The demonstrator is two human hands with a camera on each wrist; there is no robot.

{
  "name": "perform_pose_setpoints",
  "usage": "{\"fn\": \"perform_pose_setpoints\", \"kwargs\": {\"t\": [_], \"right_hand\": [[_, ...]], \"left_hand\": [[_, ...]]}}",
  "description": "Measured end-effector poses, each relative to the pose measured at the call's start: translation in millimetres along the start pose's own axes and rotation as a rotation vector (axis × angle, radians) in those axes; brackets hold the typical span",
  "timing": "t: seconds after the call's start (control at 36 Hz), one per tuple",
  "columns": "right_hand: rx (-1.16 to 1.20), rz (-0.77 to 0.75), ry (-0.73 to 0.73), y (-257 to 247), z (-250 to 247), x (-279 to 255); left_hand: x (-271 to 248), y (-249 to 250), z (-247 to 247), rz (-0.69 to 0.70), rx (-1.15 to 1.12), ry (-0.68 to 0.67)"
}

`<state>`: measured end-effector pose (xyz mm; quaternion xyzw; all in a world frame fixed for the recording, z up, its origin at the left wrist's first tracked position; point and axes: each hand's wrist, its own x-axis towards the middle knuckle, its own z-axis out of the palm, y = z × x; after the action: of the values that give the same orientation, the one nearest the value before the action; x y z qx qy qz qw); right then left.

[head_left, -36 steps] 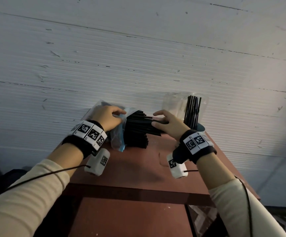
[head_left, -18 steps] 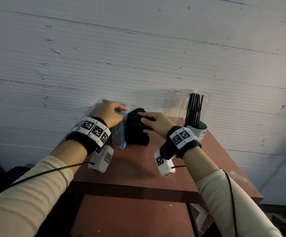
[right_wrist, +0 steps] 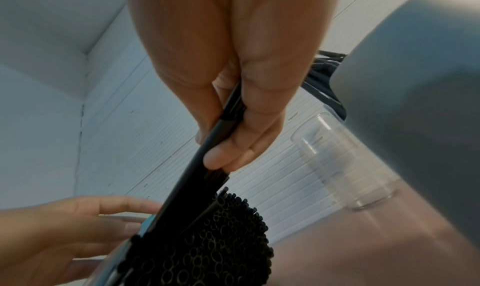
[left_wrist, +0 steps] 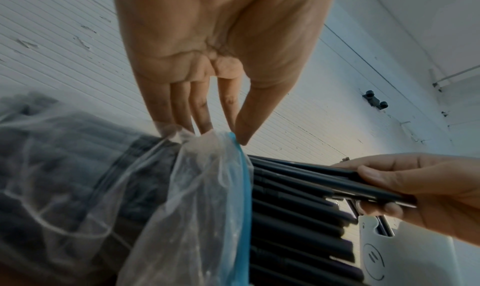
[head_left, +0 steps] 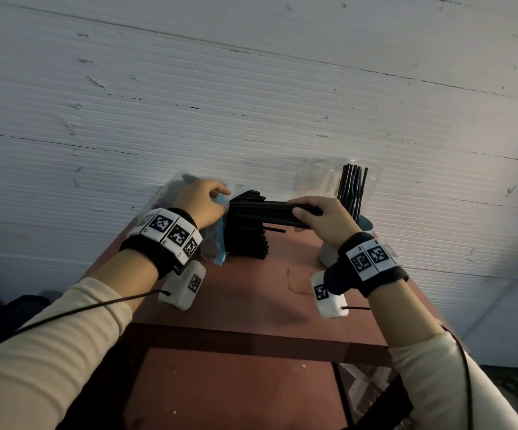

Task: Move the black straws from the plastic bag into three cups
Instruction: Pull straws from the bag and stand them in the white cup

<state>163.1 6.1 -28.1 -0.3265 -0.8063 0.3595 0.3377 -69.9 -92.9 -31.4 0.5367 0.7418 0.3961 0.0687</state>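
Since half a second ago my right hand (head_left: 322, 217) has drawn a small bunch of black straws (head_left: 277, 210) partway out of the plastic bag (left_wrist: 207, 187), fingers closed around them. My left hand (head_left: 201, 201) pinches the bag's blue-edged mouth, just left of that bunch. I should pull level and slowly so loose neighbours stay bagged, then carry it right to the clear cup (right_wrist: 345, 171).

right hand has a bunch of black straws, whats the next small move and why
Probably draw the right hand rightward until its handful of thin black plastic straws clears the clear plastic bag. Their far ends still sit among the bagged straws, while the left hand pinches the bag's blue-edged mouth.
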Motion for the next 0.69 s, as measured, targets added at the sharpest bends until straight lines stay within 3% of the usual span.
{"fn": "perform_pose_setpoints", "kwargs": {"t": [0.11, 0.22, 0.39, 0.56, 0.69], "right_hand": [[-0.048, -0.029, 0.025, -1, -4, -7], [-0.096, -0.067, 0.039, -5, -11, -18], [-0.174, -0.149, 0.075, -18, -20, -38], [-0.279, -0.177, 0.069, -35, -53, -57], [-0.205, -0.224, 0.202, -56, -82, -70]], "left_hand": [[-6, 13, 4, 0.160, -0.006, 0.026], [-11, 39, 15, 0.335, 0.121, -0.146], [2, 75, 42, 0.394, 0.354, -0.325], [3, 99, 54, 0.455, 0.329, -0.279], [-3, 124, 51, 0.500, 0.213, -0.230]]}}
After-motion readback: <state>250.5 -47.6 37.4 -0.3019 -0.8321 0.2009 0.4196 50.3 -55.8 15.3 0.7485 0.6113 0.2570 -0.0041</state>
